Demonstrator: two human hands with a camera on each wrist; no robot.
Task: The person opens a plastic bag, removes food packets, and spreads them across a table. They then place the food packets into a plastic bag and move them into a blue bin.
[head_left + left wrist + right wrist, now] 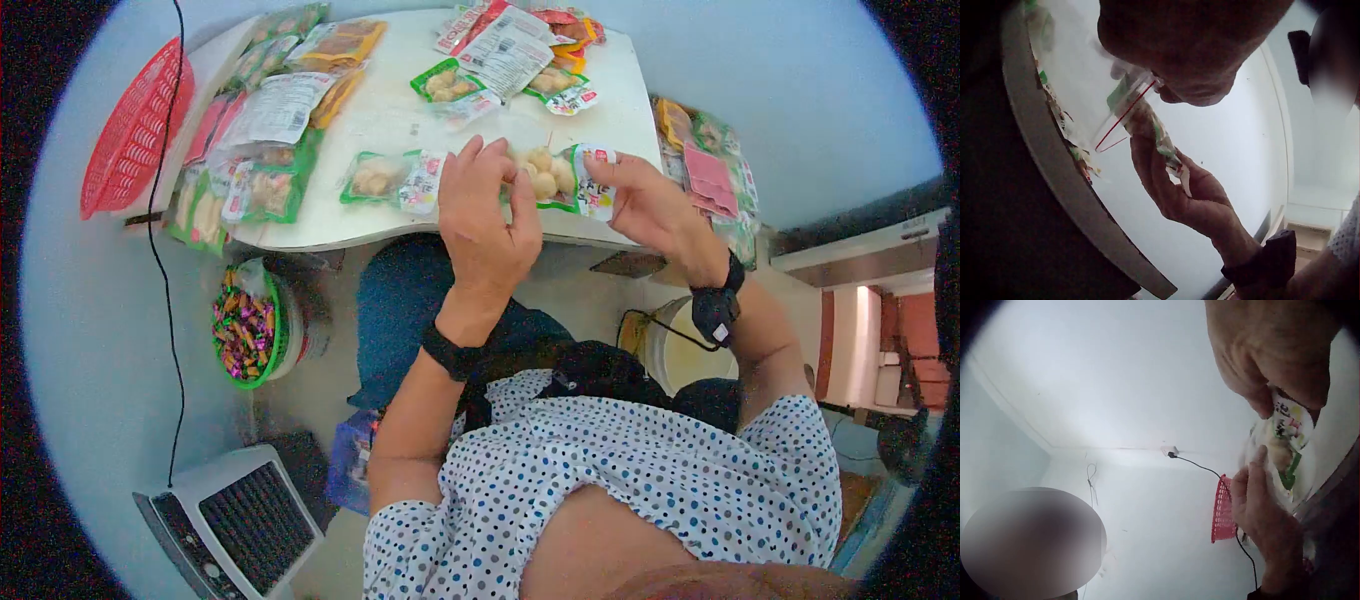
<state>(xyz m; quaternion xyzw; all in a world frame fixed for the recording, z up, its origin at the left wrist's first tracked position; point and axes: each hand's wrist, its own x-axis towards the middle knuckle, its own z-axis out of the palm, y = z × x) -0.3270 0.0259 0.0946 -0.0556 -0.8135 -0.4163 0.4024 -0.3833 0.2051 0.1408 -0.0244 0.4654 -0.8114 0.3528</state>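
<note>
My right hand pinches the white printed end of a snack packet that has a green edge and pale round pieces showing through it. My left hand holds a clear zip bag with a red strip along its mouth, its thumb and fingers close to the packet. In the left wrist view the packet's far end overlaps the bag's mouth. Just left of my left hand, a similar green-edged packet lies near the front edge of the white table.
Mixed snack packets are heaped at the table's back. More packets lie along the left side, beside a red plastic basket. Others sit off the right edge. Below are a green-rimmed basket of wrapped sweets and a bucket.
</note>
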